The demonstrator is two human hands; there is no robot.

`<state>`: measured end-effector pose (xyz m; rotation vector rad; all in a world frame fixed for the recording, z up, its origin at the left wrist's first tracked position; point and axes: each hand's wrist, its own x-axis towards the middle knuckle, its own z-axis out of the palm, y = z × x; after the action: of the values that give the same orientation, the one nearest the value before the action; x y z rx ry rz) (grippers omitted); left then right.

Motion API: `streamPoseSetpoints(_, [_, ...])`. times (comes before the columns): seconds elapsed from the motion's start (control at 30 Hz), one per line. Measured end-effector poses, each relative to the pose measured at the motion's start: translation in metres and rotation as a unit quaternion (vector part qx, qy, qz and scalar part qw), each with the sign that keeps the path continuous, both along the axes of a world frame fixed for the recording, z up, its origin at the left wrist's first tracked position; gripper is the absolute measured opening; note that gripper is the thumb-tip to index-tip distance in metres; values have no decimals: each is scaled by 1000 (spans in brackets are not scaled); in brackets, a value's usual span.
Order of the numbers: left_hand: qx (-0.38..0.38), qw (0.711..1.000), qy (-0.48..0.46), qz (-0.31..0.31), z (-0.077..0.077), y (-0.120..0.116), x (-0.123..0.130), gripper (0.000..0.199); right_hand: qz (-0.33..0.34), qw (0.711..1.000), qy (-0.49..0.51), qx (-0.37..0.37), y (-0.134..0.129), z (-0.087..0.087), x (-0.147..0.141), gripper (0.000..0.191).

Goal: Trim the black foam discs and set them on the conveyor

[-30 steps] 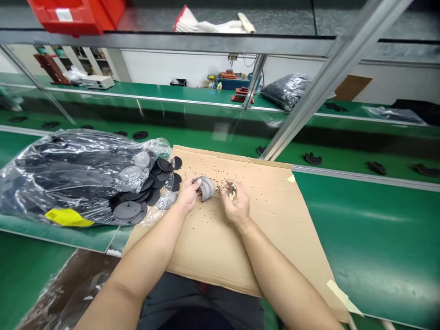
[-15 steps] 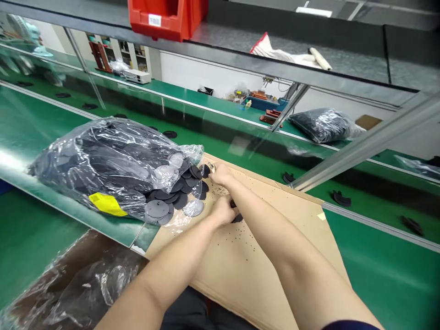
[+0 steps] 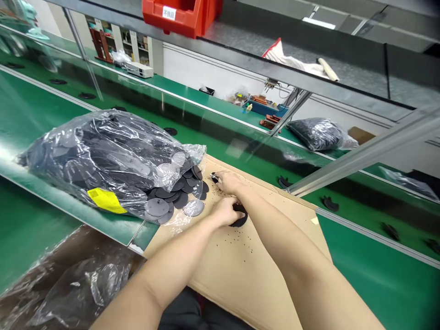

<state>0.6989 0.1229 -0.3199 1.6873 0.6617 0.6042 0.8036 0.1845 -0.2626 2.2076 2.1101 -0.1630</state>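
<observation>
Head cam on my end: a black, curved, plastic-looking part (image 3: 241,221) sits at the tan cardboard sheet (image 3: 230,284), gripped by the left hand's (image 3: 224,211) fingers, probably to steady it. Right hand (image 3: 227,182) is just beyond, by a small dark shiny item (image 3: 214,177); too tiny for me to tell whether its fingers hold it. Cardboard presumably catches those tiny dark specks (image 3: 251,251). Bulging clear plastic bag (image 3: 103,151) of flat dark discs (image 3: 158,207) crowds the left, and the right forearm (image 3: 275,233) blocks some sheet.

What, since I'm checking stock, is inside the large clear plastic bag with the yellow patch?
The bag holds dark, flat round discs, seen through its film and at its mouth. Those deeper inside are covered by outer discs and folds.
</observation>
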Motion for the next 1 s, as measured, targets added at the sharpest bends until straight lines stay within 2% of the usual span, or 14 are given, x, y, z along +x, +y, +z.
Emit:
streamPoseSetpoints(0.13, [32, 999, 13, -1, -2, -1, 0, 35, -32, 999, -13, -6, -22, 5, 7, 33])
streamPoseSetpoints(0.23, [37, 999, 24, -2, -2, -3, 0, 34, -48, 999, -11, 21, -31, 3, 9, 37])
streamPoseSetpoints(0.4, [24, 998, 41, -29, 8, -5, -5, 40, -51, 997, 9, 49, -30, -2, 10, 35])
streamPoseSetpoints(0.5, [34, 995, 73, -58, 17, -4, -9, 45, -84, 995, 0, 57, -24, -9, 15, 37])
streamPoseSetpoints(0.63, [66, 983, 154, -78, 23, 6, -9, 53, -61, 997, -15, 32, -8, -26, 34, 41])
streamPoseSetpoints(0.73, [53, 979, 179, -80, 27, 9, -9, 58, -32, 999, -10, 23, -2, -35, 51, 45])
streamPoseSetpoints(0.87, [30, 979, 187, -71, 30, 6, -10, 61, 11, 999, -19, 38, -10, -38, 65, 41])
streamPoseSetpoints(1.0, [21, 980, 185, -69, 29, 6, -10, 57, 20, 996, -90, 8, -19, -34, 59, 34])
